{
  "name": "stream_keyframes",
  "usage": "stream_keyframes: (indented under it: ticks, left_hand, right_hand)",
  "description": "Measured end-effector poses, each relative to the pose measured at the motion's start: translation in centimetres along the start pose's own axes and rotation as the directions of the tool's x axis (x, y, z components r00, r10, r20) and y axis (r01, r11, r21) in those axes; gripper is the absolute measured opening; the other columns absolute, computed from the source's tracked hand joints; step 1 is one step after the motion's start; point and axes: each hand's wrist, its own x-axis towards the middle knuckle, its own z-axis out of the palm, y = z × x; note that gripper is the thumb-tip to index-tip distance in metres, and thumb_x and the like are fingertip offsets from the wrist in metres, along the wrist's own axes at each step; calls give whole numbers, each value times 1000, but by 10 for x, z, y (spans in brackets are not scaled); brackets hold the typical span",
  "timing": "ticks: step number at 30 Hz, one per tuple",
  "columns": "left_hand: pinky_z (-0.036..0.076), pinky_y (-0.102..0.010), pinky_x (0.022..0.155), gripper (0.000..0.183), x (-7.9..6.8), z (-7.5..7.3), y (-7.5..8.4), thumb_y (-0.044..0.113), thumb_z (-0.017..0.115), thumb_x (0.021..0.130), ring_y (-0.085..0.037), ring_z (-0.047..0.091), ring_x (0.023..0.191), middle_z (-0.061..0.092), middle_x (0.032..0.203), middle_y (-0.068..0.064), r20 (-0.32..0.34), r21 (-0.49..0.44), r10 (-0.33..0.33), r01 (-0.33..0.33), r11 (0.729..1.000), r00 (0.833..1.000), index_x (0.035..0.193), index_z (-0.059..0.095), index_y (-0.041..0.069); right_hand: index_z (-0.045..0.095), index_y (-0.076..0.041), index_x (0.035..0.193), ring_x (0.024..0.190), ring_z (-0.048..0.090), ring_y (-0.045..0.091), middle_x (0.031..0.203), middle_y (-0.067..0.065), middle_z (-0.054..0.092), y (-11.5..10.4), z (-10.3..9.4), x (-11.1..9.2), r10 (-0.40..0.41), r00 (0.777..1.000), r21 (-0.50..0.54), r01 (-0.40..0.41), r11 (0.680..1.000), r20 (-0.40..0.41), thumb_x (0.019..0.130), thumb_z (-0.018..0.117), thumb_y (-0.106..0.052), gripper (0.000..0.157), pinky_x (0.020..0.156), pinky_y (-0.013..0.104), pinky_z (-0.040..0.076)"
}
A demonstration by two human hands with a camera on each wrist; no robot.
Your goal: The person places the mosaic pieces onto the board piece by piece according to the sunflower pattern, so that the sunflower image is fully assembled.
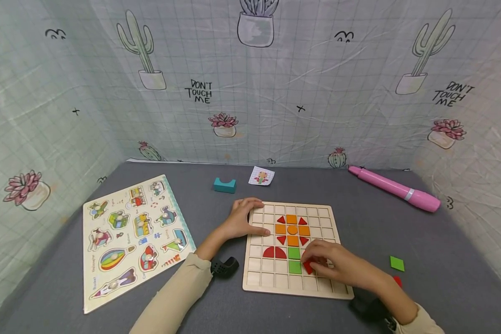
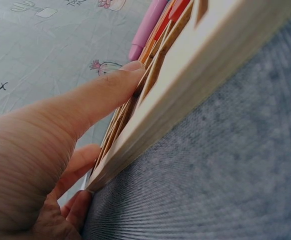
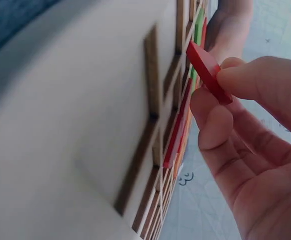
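A square wooden grid board (image 1: 259, 278) lies on the table with orange squares (image 1: 291, 219), an orange circle (image 1: 292, 230), small red triangles (image 1: 281, 220), two green squares (image 1: 294, 267) and two red quarter-circles (image 1: 268, 252) set in it. My right hand (image 1: 338, 264) pinches a flat red tile (image 3: 208, 72) between thumb and fingertips, tilted above the cells beside the lower green square. Below that tile in the right wrist view, another red piece (image 3: 178, 125) sits in the grid. At the board's far left corner my left hand (image 1: 240, 220) rests, thumb extended over the surface and fingers along the edge.
Right of the board lie a loose green square (image 1: 397, 263) and a red piece (image 1: 397, 281) partly behind my forearm. Farther back are a teal arch block (image 1: 224, 186), a small pattern card (image 1: 261, 176) and a pink flashlight-shaped object (image 1: 394, 188). A picture puzzle board (image 1: 129, 246) lies left.
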Motion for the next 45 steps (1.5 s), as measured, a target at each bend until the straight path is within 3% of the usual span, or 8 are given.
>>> stream_keyframes:
  ticks: [8,13,21,29,37,45]
  left_hand:
    - [27,-52,106,73,-1,0,-1,27,88,71,-32,23,132,43,145,-10,-4,0,0,0,1000,1000,133,57,5]
    - [27,-52,105,72,-1,0,0,27,87,71,-32,24,132,43,144,-10,-4,-2,4,-4,1000,1000,133,57,4]
    - [27,-52,106,73,0,0,0,26,87,71,-32,24,132,43,145,-11,-3,-5,2,-2,1000,1000,133,56,4]
    - [27,-52,106,73,0,-1,1,26,87,71,-33,23,132,43,145,-11,1,-1,2,-2,1000,1000,133,56,4]
    - [27,-51,106,73,1,-1,0,27,87,71,-32,23,131,43,145,-10,4,-1,-2,2,1000,1000,133,56,4]
    - [27,-51,105,73,0,-1,1,27,87,71,-32,24,131,43,145,-10,4,3,-2,2,1000,1000,133,56,4]
  right_hand:
    - [67,-15,98,77,49,1,99,-2,58,3,2,0,-17,999,-1,17,1000,-47,89,68,-1,17,63,20,47]
    - [67,-15,100,79,51,2,99,-2,61,2,2,-1,-30,998,2,30,1000,-57,89,68,-1,18,64,21,48]
    - [68,-17,104,94,56,11,104,-3,64,0,1,1,8,1000,39,-8,999,-9,95,65,-11,12,75,25,50]
    - [69,-14,103,87,57,8,99,-1,64,2,1,-2,-37,996,53,41,998,-81,91,67,-5,15,70,25,52]
    - [69,-14,101,80,53,2,98,-3,63,4,2,-1,11,999,37,-9,999,-45,92,68,-8,11,66,22,49]
    - [70,-14,96,83,54,8,99,-3,63,2,1,-2,54,998,21,-54,998,23,90,70,-9,8,67,22,49]
